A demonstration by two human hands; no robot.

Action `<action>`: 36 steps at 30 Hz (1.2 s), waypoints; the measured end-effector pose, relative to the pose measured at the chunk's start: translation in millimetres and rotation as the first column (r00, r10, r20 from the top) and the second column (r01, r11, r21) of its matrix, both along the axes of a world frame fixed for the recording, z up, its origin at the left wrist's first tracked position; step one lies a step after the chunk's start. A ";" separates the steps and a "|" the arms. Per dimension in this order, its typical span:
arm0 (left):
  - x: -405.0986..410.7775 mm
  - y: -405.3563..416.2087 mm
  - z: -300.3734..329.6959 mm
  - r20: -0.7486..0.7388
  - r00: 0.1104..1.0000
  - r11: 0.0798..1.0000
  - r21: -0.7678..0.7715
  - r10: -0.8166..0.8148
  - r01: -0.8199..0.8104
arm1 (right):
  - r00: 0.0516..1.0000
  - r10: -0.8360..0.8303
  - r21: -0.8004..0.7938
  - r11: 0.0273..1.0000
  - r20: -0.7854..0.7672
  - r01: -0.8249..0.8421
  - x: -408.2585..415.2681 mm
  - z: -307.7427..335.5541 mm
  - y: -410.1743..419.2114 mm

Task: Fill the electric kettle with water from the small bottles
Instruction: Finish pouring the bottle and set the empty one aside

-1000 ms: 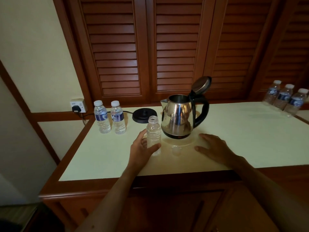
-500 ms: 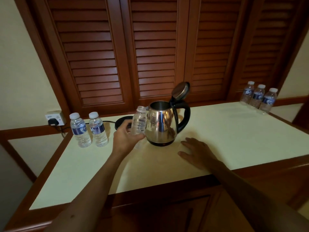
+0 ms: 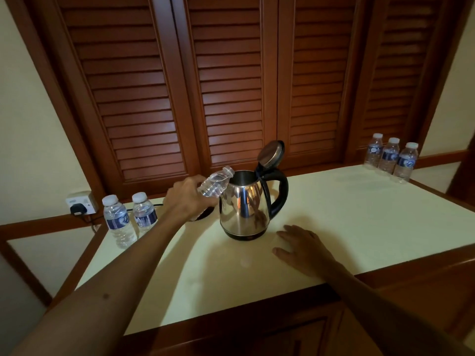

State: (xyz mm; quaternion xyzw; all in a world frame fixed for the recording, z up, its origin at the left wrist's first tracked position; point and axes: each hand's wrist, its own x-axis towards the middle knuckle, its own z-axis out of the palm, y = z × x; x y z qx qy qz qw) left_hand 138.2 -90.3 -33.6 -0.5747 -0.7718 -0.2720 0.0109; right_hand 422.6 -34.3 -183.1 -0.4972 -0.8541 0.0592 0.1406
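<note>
A steel electric kettle (image 3: pixel 244 210) with a black handle stands on the cream counter (image 3: pixel 347 222), its lid (image 3: pixel 270 154) flipped up. My left hand (image 3: pixel 186 199) grips a small uncapped bottle (image 3: pixel 215 183), tilted with its mouth at the kettle's left rim. My right hand (image 3: pixel 302 246) lies flat on the counter, fingers spread, just right of the kettle's foot. Two capped bottles (image 3: pixel 128 220) stand at the counter's left end. Three more capped bottles (image 3: pixel 390 158) stand at the far right corner.
The kettle's black base (image 3: pixel 205 214) is mostly hidden behind my left hand, its cord running to a wall socket (image 3: pixel 81 204) at left. Louvred wooden doors (image 3: pixel 231 86) rise behind the counter. A wooden edge (image 3: pixel 257 327) frames the counter's front.
My left hand lifted the open bottle off the counter, carried it to the kettle and tipped its mouth over the rim. My right hand stayed flat on the counter.
</note>
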 end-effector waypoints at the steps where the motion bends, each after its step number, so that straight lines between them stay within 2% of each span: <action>1: -1.2 0.9 2.8 -0.023 1.000 1.000 -0.011 0.000 -0.001 | 1.000 0.000 0.000 1.000 -0.001 0.000 -0.1 0.5 -0.2; 13: -12.2 4.0 25.0 -0.191 0.980 0.995 -0.084 -0.060 0.045 | 1.000 0.002 0.005 1.000 -0.018 -0.002 0.6 0.2 1.7; 27: -13.9 6.7 31.3 -0.245 0.963 0.988 -0.133 -0.112 0.081 | 1.000 -0.020 0.008 1.000 0.012 0.020 -3.2 4.2 -0.6; 36: -10.7 1.9 40.0 -0.272 0.950 0.981 -0.163 -0.150 0.108 | 0.999 -0.034 -0.007 0.999 -0.030 0.034 -1.7 -0.6 3.1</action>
